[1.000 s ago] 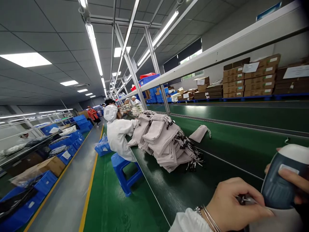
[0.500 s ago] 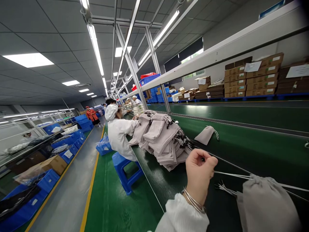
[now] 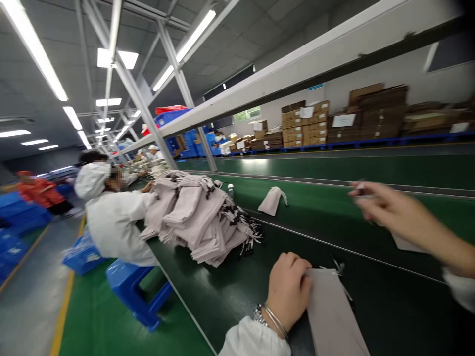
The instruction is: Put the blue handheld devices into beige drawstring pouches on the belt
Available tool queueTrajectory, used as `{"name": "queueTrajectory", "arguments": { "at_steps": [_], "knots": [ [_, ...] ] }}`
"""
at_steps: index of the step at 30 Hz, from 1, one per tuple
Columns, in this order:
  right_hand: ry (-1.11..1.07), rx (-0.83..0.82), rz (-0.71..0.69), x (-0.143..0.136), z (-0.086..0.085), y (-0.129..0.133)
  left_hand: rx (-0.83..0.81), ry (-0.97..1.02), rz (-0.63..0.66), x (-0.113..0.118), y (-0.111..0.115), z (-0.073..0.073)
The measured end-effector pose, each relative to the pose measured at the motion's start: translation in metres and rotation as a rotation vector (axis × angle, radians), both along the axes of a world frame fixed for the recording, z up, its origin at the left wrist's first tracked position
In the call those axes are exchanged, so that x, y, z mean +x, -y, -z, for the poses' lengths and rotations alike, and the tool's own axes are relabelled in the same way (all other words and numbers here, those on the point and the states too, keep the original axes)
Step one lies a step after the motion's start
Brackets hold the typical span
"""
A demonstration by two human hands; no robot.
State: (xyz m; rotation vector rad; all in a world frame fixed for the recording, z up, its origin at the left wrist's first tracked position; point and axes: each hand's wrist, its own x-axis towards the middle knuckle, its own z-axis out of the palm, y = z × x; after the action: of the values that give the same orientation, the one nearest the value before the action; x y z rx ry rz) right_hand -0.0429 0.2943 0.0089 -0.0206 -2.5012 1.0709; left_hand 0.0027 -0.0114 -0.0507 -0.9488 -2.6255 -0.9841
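My left hand point(image 3: 288, 291) is closed on the top corner of a flat grey drawstring pouch point(image 3: 336, 314) lying on the dark work surface. White cords with dark ends stick out beside that pouch. Over the green belt is my right hand point(image 3: 393, 210), blurred by motion, its fingers pinched together. What it holds, if anything, I cannot make out. Partly hidden beneath this hand lies another pale pouch point(image 3: 410, 243). A small drawstring pouch point(image 3: 270, 201) rests farther off on the belt. To the left is a big heap of similar pouches point(image 3: 200, 217), their cords bunched on its right side.
A co-worker in white point(image 3: 115, 222) sits beyond the heap, near a blue stool point(image 3: 129, 284). A small bottle point(image 3: 230, 191) stands behind the pouches. A white rail point(image 3: 297, 74) crosses above the belt. Stacked cartons point(image 3: 308, 123) line the far wall.
My view has swung right. My right hand has come into view. The gathered pouch stretched by its cords is gone from my left hand, which now grips a flat pouch.
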Motion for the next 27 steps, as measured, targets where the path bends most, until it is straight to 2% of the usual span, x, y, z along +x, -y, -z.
{"name": "queueTrajectory", "arguments": {
  "at_steps": [2, 5, 8, 12, 15, 18, 27],
  "knots": [
    [0.055, -0.029, -0.164, -0.007, 0.01, 0.012, -0.013, -0.008, 0.01, -0.003, 0.0, -0.001],
    [0.174, 0.001, -0.343, -0.034, 0.027, 0.045, -0.056, -0.07, -0.003, -0.005, -0.002, -0.001],
    [0.139, 0.086, -0.424, -0.057, 0.042, 0.08, -0.062, -0.11, 0.0, -0.006, -0.002, 0.001],
    [0.138, 0.156, -0.556, -0.067, 0.062, 0.11, -0.069, -0.086, -0.012, -0.007, -0.001, 0.004],
    [0.139, 0.184, -0.607, -0.065, 0.077, 0.117, -0.081, -0.072, -0.014, -0.007, 0.0, 0.003],
    [0.112, 0.199, -0.612, -0.06, 0.084, 0.115, -0.097, -0.058, -0.014, -0.007, 0.0, 0.002],
    [0.077, 0.211, -0.59, -0.052, 0.081, 0.114, -0.11, -0.041, -0.009, -0.005, 0.001, 0.0]
  ]
}}
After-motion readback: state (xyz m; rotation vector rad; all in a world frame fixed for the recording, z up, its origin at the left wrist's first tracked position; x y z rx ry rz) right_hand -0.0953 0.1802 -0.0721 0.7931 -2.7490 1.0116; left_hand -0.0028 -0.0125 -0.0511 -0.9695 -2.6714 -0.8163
